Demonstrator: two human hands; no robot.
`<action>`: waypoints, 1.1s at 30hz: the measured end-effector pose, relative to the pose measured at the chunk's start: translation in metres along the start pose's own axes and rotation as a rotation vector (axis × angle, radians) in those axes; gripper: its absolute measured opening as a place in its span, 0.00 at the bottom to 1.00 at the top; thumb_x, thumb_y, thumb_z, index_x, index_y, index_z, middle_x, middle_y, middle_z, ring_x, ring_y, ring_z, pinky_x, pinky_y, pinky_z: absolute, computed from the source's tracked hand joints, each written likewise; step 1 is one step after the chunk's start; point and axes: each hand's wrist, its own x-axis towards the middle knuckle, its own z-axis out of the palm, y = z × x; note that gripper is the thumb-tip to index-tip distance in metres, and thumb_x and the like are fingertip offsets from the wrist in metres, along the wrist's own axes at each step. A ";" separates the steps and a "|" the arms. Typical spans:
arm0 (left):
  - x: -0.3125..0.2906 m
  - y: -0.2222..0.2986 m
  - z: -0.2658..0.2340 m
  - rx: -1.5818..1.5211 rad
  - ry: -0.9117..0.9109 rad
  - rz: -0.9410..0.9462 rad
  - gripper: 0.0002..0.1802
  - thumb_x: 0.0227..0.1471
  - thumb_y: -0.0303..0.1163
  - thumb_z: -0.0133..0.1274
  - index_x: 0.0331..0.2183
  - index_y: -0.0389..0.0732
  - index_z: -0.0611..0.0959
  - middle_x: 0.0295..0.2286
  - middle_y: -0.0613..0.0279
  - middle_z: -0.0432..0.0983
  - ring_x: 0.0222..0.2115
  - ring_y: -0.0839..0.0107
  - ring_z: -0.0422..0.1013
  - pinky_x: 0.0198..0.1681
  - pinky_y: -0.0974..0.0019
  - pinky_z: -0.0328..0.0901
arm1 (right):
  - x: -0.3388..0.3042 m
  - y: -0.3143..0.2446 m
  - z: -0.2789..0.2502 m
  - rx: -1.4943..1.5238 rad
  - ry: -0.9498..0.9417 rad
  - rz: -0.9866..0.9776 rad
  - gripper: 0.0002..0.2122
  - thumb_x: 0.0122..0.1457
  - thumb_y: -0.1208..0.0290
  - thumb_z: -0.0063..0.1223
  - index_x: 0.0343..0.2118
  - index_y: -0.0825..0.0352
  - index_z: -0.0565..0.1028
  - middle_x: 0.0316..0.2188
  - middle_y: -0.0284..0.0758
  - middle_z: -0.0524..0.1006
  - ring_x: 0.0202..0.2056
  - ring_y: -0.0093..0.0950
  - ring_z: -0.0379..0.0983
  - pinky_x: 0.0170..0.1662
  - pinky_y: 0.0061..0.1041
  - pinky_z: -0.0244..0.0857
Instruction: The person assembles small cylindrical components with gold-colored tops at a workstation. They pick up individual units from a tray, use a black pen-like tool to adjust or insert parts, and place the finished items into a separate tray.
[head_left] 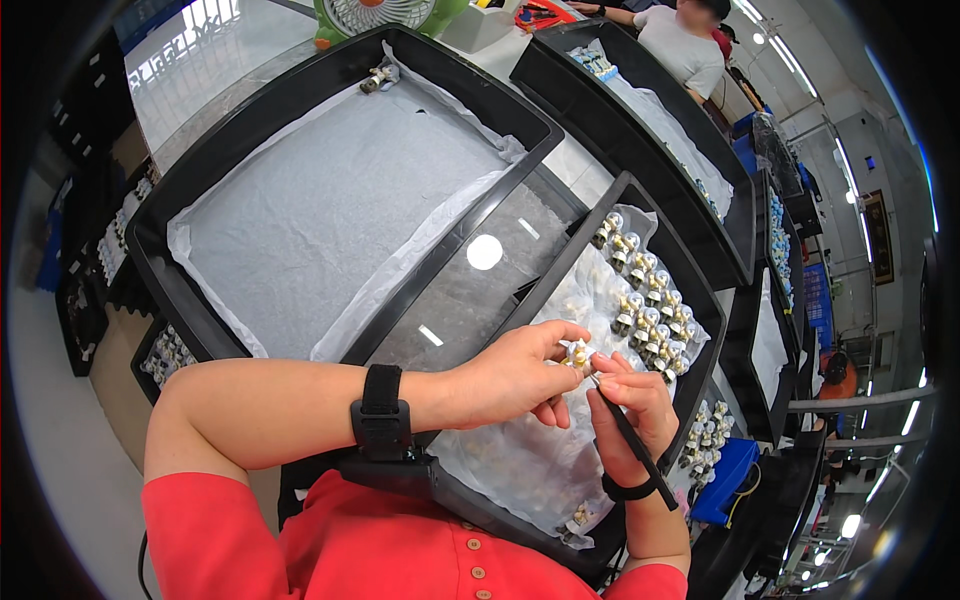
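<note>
Left hand (515, 375), forearm crossing the body, pinches a small brass fitting (577, 354); right hand (632, 402), wrist bent, grips a dark slender tool (628, 438) touching it, above the black tray (700, 300)

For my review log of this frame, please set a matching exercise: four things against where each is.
Things:
1. left hand
2. right hand
3. single fitting
4. green fan

Places:
A. far corner of the large paper-lined tray
B. beyond that tray, at the picture's top
C. pinching a small brass part
D. holding a dark pen-like tool

Pairs: 1-C, 2-D, 3-A, 4-B
</note>
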 end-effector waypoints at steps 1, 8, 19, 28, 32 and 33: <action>0.000 0.000 0.000 -0.002 0.000 0.000 0.30 0.57 0.29 0.46 0.58 0.34 0.57 0.52 0.41 0.58 0.26 0.73 0.74 0.29 0.73 0.69 | 0.000 0.000 0.000 -0.002 -0.001 0.004 0.13 0.46 0.88 0.60 0.33 0.65 0.72 0.32 0.38 0.75 0.41 0.36 0.77 0.51 0.40 0.68; 0.001 -0.001 0.000 0.001 0.001 0.001 0.30 0.57 0.29 0.46 0.57 0.33 0.57 0.51 0.42 0.59 0.26 0.73 0.73 0.29 0.73 0.69 | -0.002 0.001 0.001 0.086 0.026 0.069 0.13 0.46 0.88 0.59 0.33 0.66 0.72 0.32 0.38 0.76 0.41 0.36 0.77 0.51 0.40 0.67; 0.001 0.000 0.000 0.005 0.000 -0.006 0.30 0.57 0.29 0.46 0.58 0.33 0.56 0.52 0.40 0.58 0.27 0.73 0.73 0.30 0.73 0.69 | -0.002 0.002 0.001 0.063 0.009 0.056 0.13 0.46 0.88 0.59 0.33 0.66 0.72 0.32 0.38 0.76 0.41 0.35 0.77 0.52 0.39 0.67; 0.002 -0.001 0.000 0.005 -0.001 -0.010 0.30 0.57 0.29 0.46 0.57 0.33 0.56 0.49 0.45 0.62 0.27 0.73 0.73 0.30 0.73 0.69 | -0.001 0.002 0.002 0.078 0.021 0.049 0.13 0.46 0.89 0.59 0.34 0.66 0.72 0.32 0.38 0.75 0.41 0.35 0.77 0.52 0.40 0.67; 0.002 -0.001 0.000 0.011 0.008 -0.011 0.29 0.57 0.29 0.46 0.57 0.32 0.56 0.45 0.50 0.65 0.27 0.73 0.73 0.29 0.73 0.69 | -0.002 0.002 0.002 0.081 0.025 0.066 0.14 0.46 0.89 0.59 0.34 0.66 0.72 0.32 0.37 0.75 0.41 0.35 0.77 0.52 0.40 0.67; 0.002 0.000 0.000 0.009 0.005 -0.012 0.30 0.57 0.29 0.46 0.57 0.32 0.56 0.45 0.50 0.65 0.27 0.73 0.73 0.29 0.73 0.69 | -0.003 0.003 0.002 0.097 0.033 0.077 0.14 0.46 0.89 0.59 0.34 0.66 0.72 0.32 0.37 0.75 0.41 0.35 0.77 0.52 0.40 0.67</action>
